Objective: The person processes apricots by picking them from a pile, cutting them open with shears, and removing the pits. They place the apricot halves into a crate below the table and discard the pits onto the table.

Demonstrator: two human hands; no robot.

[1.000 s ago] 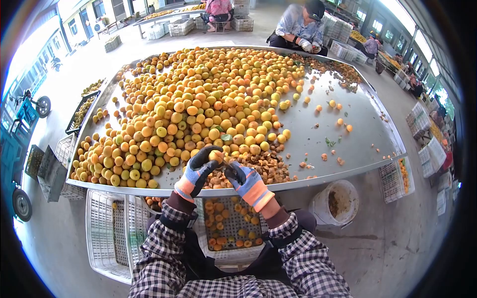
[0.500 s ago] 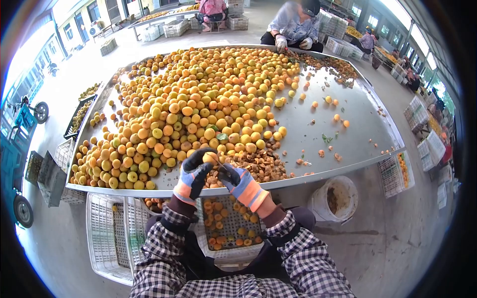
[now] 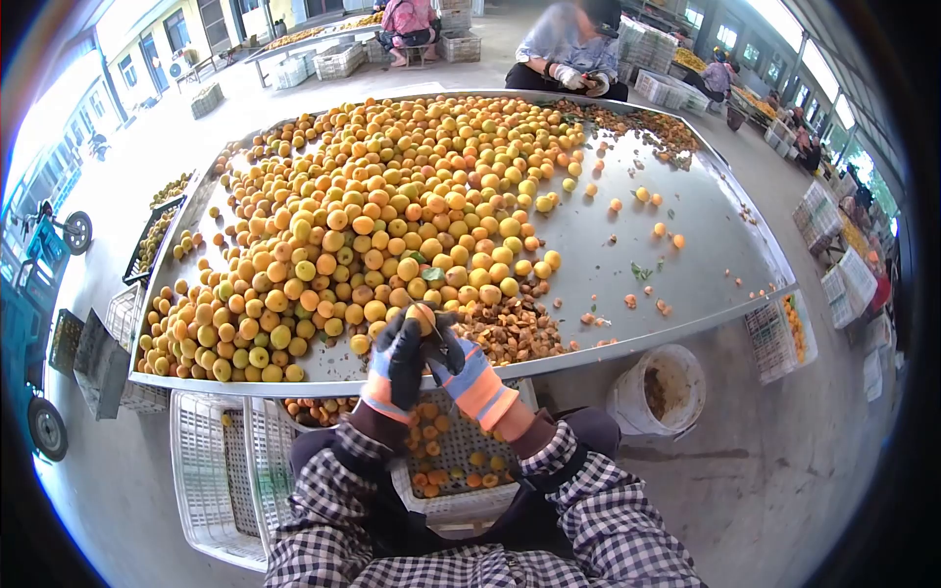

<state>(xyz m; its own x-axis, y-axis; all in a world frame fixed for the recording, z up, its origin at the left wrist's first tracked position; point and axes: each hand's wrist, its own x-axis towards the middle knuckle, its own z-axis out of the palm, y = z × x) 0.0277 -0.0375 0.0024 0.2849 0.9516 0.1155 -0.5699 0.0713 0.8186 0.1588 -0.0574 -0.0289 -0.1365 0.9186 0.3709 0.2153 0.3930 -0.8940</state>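
Observation:
My left hand [image 3: 394,361], in a black, blue and orange glove, is closed around an apricot [image 3: 421,316] just over the table's near edge. Against the same fruit is my gloved right hand [image 3: 459,365], its fingers pinched on a small thin metal tool [image 3: 443,346] that shows only in part. Right beside the hands lies a heap of brown apricot pits [image 3: 515,328]. Behind them a large pile of yellow-orange apricots [image 3: 372,216] covers the left and middle of the metal table [image 3: 686,284].
Below the table's edge, a crate [image 3: 461,456] holds apricot pieces between my knees. A white crate [image 3: 211,480] stands to the left, a white bucket [image 3: 662,390] to the right. Across the table sits a co-worker [image 3: 564,59] wearing gloves.
Both hands have drawn closer together around the apricot, the left moving right and slightly down. The co-worker's hands have pulled back from the far table edge.

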